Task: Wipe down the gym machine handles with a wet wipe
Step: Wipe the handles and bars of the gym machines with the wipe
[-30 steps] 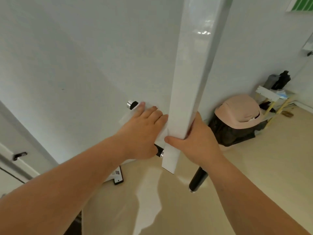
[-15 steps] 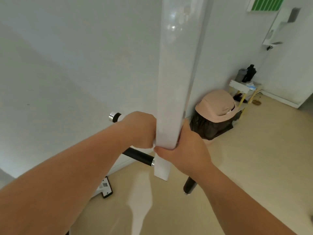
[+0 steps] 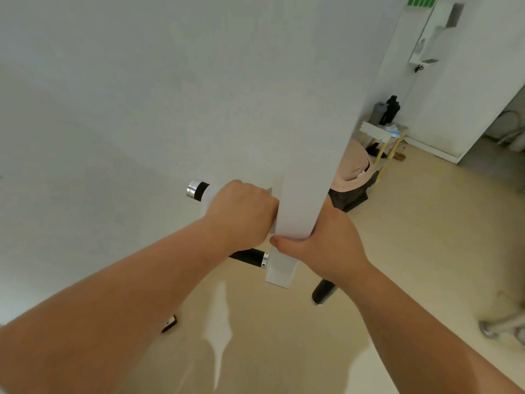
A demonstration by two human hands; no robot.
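Wipe (image 3: 208, 194) wraps the left handle (image 3: 199, 189) under our closed left hand (image 3: 241, 214); our right hand (image 3: 326, 245) grips the white post (image 3: 306, 166)

Single head view, angled down, close above both forearms.

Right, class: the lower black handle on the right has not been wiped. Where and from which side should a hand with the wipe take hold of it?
Wrap the padded black middle of the lower right handle, coming from above. It is a round bar jutting free from behind the white post, with open floor beneath.
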